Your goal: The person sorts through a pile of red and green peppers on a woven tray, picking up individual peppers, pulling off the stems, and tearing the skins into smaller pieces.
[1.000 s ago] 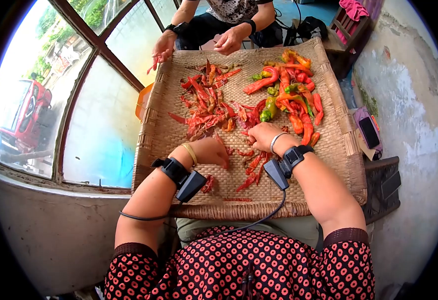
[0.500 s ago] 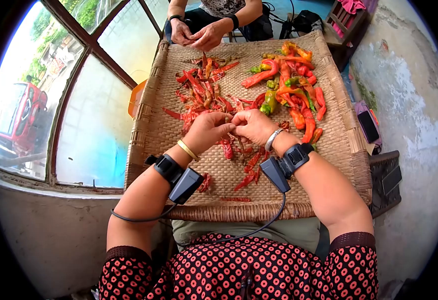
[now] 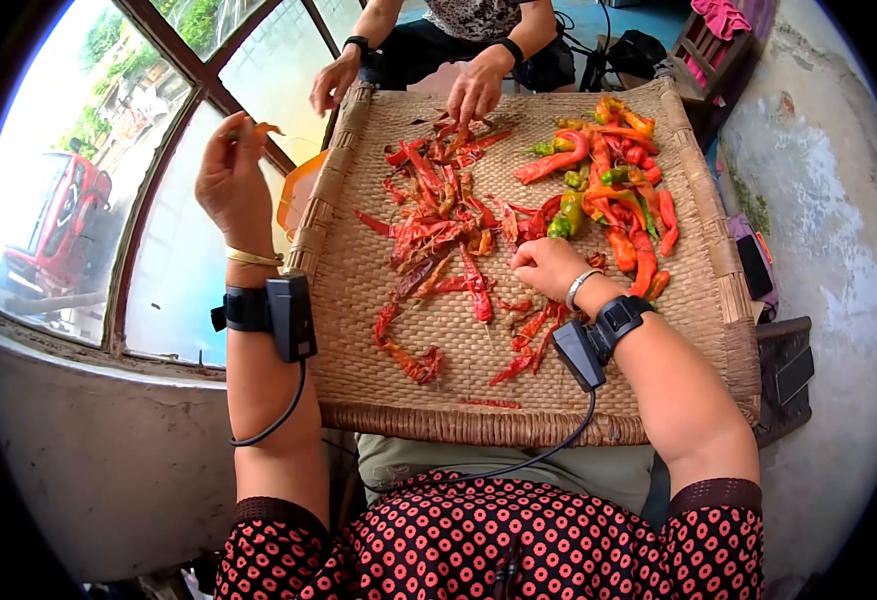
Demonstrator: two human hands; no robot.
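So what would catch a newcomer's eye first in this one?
The woven tray strewn with red chili peppers, brighter whole ones piled at its far right. The left hand is raised beside the window, pinching a small chili piece; the right hand rests among the peppers.

split chillies (image 3: pixel 439 215) on woven tray (image 3: pixel 359 300), whole chillies (image 3: pixel 614 190) right
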